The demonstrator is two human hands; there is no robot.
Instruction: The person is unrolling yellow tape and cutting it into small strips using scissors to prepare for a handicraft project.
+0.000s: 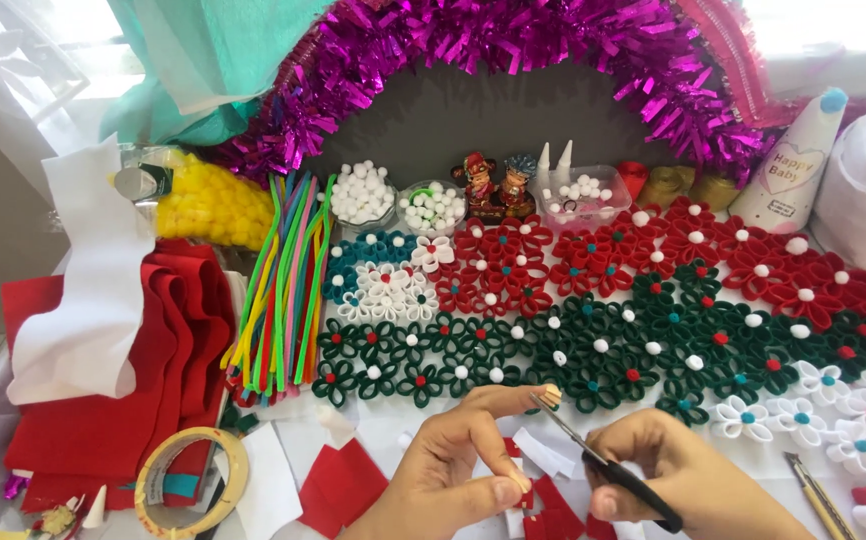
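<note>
Scissors (608, 465) gripped in right hand (678, 478), blades narrowly open at 11 o'clock. Red felt piece (553, 505) pinched by left hand (463, 460) at bottom edge. Felt flowers (593, 330) packed at 12; little free room.

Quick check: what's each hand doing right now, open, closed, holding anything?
Left hand: fingers pinched on a small red felt piece.
Right hand: closed on black-handled scissors, blades open, pointing up toward the left fingertips.
</note>
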